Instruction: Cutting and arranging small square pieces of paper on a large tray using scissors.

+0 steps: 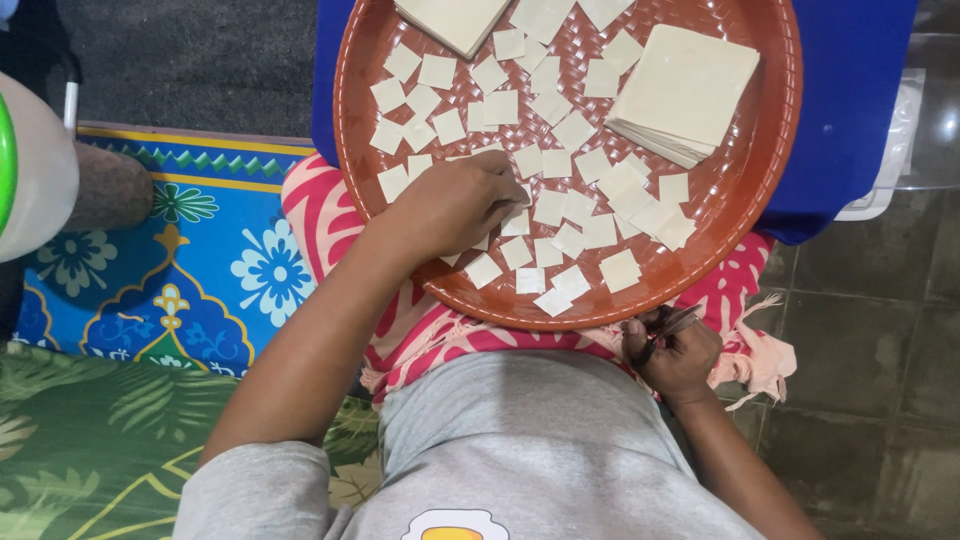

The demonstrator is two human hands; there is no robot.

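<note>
Your left hand (455, 205) sits near the centre of the frame, palm down over the lower left part of the round brown tray (770, 120), with the fingers curled onto the small dough squares (560, 215) there. It touches the squares beneath it, but the back of the hand hides the fingertips, so you cannot tell whether any piece is actually pinched.

Your right hand (675, 350) is lower and to the right, just below the tray's near rim and off the tray, closed around a thin dark tool (668, 330) that pokes out up and to the right; its exact kind is too small to make out.

The small dough squares are scattered in a loose single layer across the middle and lower part of the tray, some overlapping at their corners. Two stacks of larger dough sheets lie on the same tray: one stack (685, 90) at the upper right, and a second stack (455, 20) at the top edge of the frame, partly cut off.

The tray rests on a blue surface (850, 90) with a pink patterned cloth (320, 215) below it. A blue floral mat (200, 260) lies at the left.
</note>
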